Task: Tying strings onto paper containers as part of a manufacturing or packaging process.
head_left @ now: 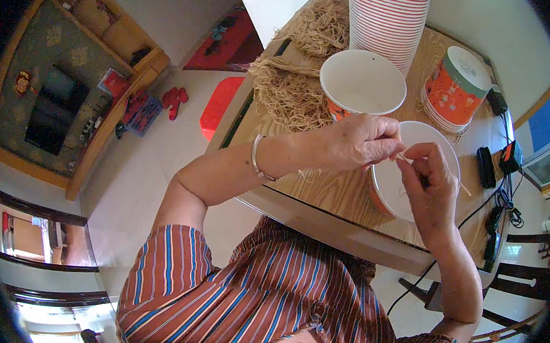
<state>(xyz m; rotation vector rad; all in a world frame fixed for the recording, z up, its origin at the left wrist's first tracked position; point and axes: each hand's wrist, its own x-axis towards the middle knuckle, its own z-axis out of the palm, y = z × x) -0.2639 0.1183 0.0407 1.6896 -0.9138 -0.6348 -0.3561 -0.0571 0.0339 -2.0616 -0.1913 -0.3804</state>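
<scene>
My left hand (359, 141) and my right hand (428, 182) meet over a white paper bucket (394, 186) lying on the wooden table (337, 192). Both pinch a thin beige cord (403, 159) at the bucket's rim. The cord's free end pokes out to the right of my right hand. A silver bangle circles my left wrist. A second open paper bucket (362, 82), white inside and orange outside, stands just behind my left hand.
Bundles of beige cord (293, 96) lie at the table's left side. A tall stack of striped buckets (387, 20) and an upturned orange bucket stack (456, 88) stand behind. Black chargers and cables (501, 181) lie at the right edge. A red stool (221, 104) stands on the floor.
</scene>
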